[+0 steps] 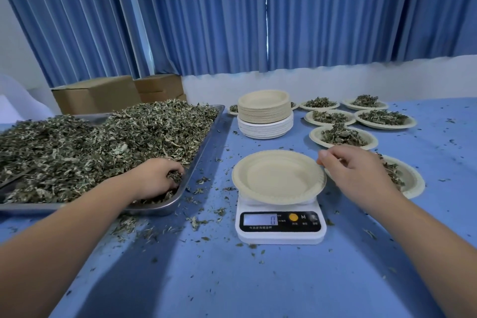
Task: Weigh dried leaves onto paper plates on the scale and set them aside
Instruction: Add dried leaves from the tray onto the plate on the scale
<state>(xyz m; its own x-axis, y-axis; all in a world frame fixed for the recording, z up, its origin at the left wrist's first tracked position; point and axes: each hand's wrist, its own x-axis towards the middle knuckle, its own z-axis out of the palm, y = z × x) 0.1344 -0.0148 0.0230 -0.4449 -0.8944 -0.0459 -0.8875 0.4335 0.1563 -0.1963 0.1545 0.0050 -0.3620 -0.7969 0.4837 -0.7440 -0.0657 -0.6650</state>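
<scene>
Dried leaves [103,142]: heaped in the tray [160,208], left of the scale [281,224].
Paper plate [277,178]: empty, atop the scale.
Your left hand [157,178]: clutching leaves in the tray.
Your right hand [356,173]: at the plate's right rim; grip cannot be told.

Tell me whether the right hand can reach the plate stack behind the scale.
Probably yes: the right hand sits beside the plate on the scale, and nothing stands between it and the stack.

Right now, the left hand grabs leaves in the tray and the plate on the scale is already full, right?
No: the head view shows the plate on the scale empty. The left hand does grab leaves in the tray.
</scene>
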